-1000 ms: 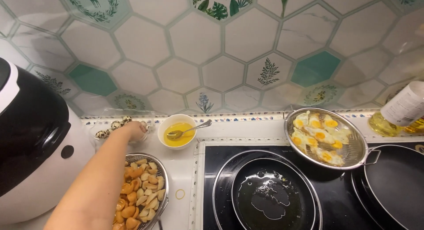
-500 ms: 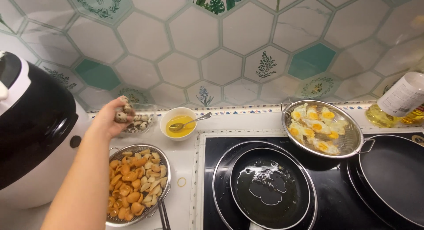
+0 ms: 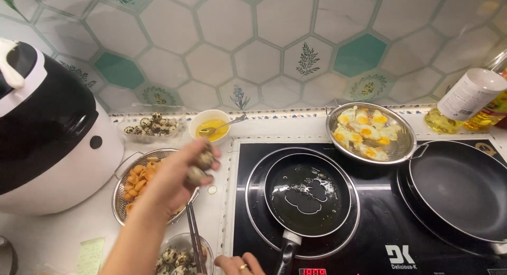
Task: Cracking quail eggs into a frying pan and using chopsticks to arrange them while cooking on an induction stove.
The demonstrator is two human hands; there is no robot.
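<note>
**Eggs in hand, pan waiting**

At the worktop's left edge sits the cooker (image 3: 47, 132), with the egg tray (image 3: 150, 126) against the back wall beside it. My left hand (image 3: 177, 182) hangs over the strainer (image 3: 122, 193) of orange pieces, fingers curled round two speckled eggs (image 3: 199, 166); a third may be hidden in the blur. I judge this the carry step: eggs lifted, on the way to the oiled pan (image 3: 308, 193). Next comes a short move right, then cracking them low over the oil, mindful of the pan's rim and the sauce bowl (image 3: 212, 124) behind. My right hand (image 3: 237, 264) lies at the near edge by the pan handle (image 3: 285, 254), loosely open, holding nothing I can see. Open room lies between strainer and hob; further right, the fried-egg sieve (image 3: 369, 132) and big pan (image 3: 459, 188) crowd the far end.
</note>
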